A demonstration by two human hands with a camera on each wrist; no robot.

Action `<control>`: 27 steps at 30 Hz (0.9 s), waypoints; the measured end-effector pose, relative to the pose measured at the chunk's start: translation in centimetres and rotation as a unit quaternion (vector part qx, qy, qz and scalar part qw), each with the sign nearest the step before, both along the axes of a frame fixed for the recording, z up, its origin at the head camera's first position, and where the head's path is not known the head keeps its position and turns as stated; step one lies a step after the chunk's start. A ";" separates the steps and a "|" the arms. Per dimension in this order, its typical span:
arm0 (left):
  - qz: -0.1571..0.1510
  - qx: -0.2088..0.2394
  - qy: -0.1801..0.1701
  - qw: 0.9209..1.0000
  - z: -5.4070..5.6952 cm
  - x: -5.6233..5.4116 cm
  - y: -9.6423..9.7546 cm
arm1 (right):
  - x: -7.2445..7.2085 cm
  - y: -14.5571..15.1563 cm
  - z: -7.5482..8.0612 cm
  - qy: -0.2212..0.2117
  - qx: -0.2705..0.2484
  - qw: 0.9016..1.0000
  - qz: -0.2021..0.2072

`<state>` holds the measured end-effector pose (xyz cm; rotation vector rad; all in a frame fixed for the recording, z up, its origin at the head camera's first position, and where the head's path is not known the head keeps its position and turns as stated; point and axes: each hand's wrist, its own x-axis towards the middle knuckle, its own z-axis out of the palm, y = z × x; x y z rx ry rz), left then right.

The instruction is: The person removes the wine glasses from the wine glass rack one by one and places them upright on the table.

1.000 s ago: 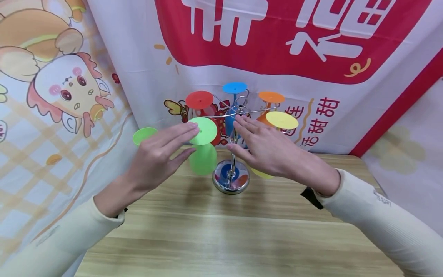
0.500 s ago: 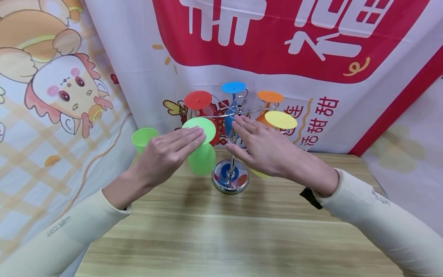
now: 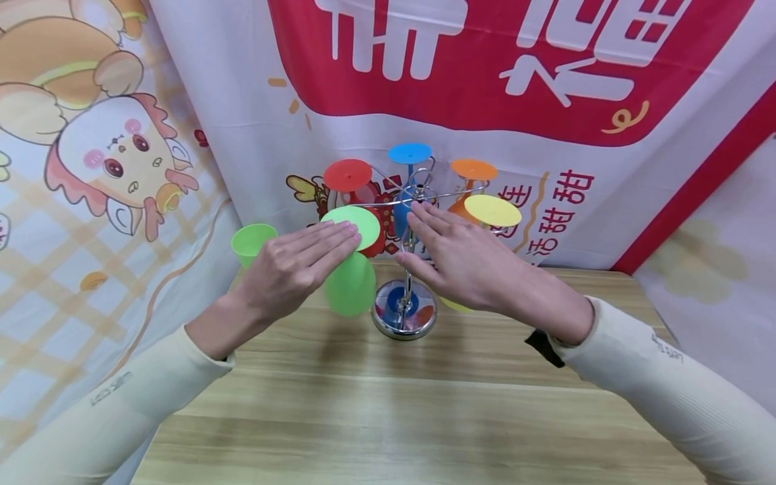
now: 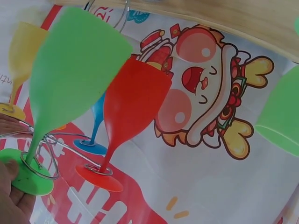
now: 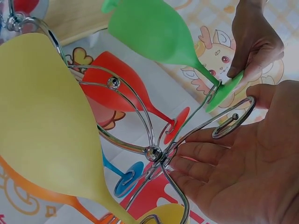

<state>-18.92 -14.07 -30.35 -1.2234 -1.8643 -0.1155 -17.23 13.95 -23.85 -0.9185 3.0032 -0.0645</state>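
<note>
A chrome goblet rack [image 3: 405, 316] stands on the table with coloured plastic goblets hanging upside down by their feet. My left hand [image 3: 285, 276] pinches the foot of a green goblet [image 3: 351, 286] on the left side. Its fingers lie over the foot and the thumb [image 4: 11, 168] is beneath, seen in the left wrist view. My right hand [image 3: 469, 256] is flat with straight fingers, touching the wires near the rack's top centre. In the right wrist view, a bare wire curl [image 5: 233, 123] lies by its thumb. The hand partly hides the yellow goblet [image 5: 51, 116].
A red goblet [image 4: 135, 98], a blue goblet [image 5: 128, 179] and an orange goblet [image 3: 474, 170] hang at the back. A second green goblet [image 3: 253, 244] stands mouth up at the left table edge. Printed cloths [image 3: 364, 128] hang close behind and beside the wooden table [image 3: 388, 411].
My left hand has moved right, its fingers going further over the green goblet's foot. The goblet's bowl has tilted slightly toward the front left. My right hand stays in place.
</note>
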 end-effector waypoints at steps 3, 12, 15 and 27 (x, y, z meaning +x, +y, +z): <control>-0.005 0.004 0.003 1.000 -0.1 -0.1 0.0 | 0.0 0.0 0.0 0.000 0.000 1.000 0.000; -0.013 0.024 0.014 1.000 0.2 -0.4 -0.2 | -0.1 0.0 0.0 0.004 0.003 1.000 0.001; -0.006 0.032 0.020 0.999 0.4 -0.5 -0.3 | 0.0 -0.1 0.0 0.007 0.004 1.000 0.000; 0.006 0.047 0.001 0.999 0.6 -1.3 -0.4 | 0.0 -0.1 0.0 0.007 0.004 1.000 0.004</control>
